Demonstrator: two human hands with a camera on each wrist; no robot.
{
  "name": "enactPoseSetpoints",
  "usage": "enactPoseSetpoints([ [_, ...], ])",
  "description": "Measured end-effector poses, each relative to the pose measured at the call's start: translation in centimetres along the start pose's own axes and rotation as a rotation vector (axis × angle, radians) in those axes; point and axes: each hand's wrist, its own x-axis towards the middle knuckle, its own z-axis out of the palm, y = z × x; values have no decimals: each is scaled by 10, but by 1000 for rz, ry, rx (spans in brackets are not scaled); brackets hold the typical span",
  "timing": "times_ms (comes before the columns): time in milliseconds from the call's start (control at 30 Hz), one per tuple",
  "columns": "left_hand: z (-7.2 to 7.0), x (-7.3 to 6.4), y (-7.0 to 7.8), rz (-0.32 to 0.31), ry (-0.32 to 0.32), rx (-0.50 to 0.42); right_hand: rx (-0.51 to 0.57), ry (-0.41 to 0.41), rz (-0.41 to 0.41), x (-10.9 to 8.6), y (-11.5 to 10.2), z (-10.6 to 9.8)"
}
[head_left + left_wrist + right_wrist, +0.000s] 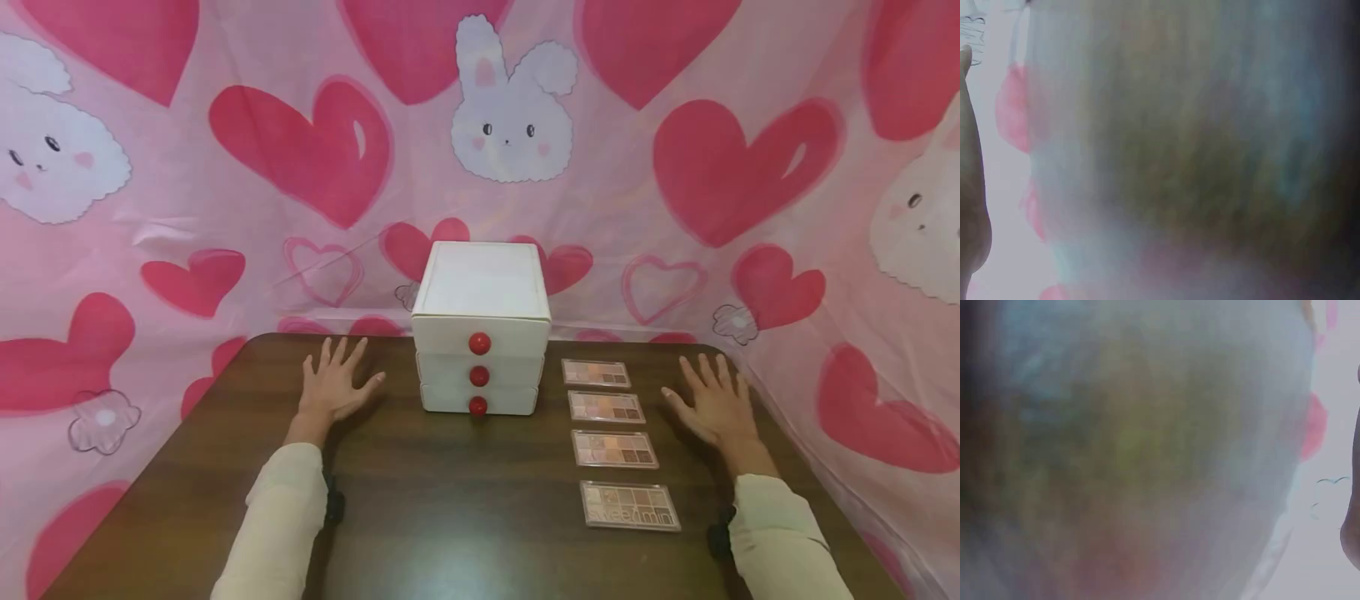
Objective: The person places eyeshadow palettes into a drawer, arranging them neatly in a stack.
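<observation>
My left hand [335,385] rests on the dark table with its fingers spread, left of a small white drawer box. My right hand [717,406] lies on the table at the right, fingers also spread, and holds nothing. The white drawer box [482,279] stands at the back middle, its stacked drawers closed, each with a round red knob [478,376]. Between the box and my right hand, several eyeshadow palettes lie in a column; the nearest palette [630,506] has lettering on its lid. Both wrist views are mostly a blur, with only a hand's edge [972,187] showing at the side.
The brown wooden table [442,508] has its far edge close to a pink cloth backdrop [615,200] printed with red hearts and white rabbits. A dark wrist camera [334,502] sits at the left cuff and another wrist camera [720,533] at the right.
</observation>
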Motion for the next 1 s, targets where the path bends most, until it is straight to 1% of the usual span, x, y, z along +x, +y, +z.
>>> enactPoseSetpoints([
  [133, -12, 0, 7, 9, 13, -81, -1, 17, 7, 0, -10, -14],
  [200, -17, 0, 15, 10, 26, -161, 1, 17, -1, -2, -17, -22],
  [300, -23, 2, 29, 12, 61, -308, 46, -35, -6, -7, -31, -34],
  [400, -29, 5, 44, 32, 90, -439, 136, -101, -7, -14, -51, -45],
  [467, -34, 7, 54, 62, 120, -521, 201, -126, -21, -18, -66, -50],
  [633, -46, 14, 78, 160, 223, -789, 338, -145, -128, -27, -99, -59],
  [733, -53, 19, 93, 184, 248, -951, 455, -180, -190, -31, -117, -61],
  [800, -59, 22, 103, 182, 231, -1060, 545, -206, -227, -33, -129, -62],
  [867, -66, 27, 110, 162, 202, -1138, 629, -239, -269, -34, -142, -63],
  [933, -73, 32, 115, 145, 148, -1199, 724, -292, -306, -34, -154, -63],
  [1000, -79, 39, 118, 122, 89, -1232, 830, -356, -336, -33, -166, -62],
])
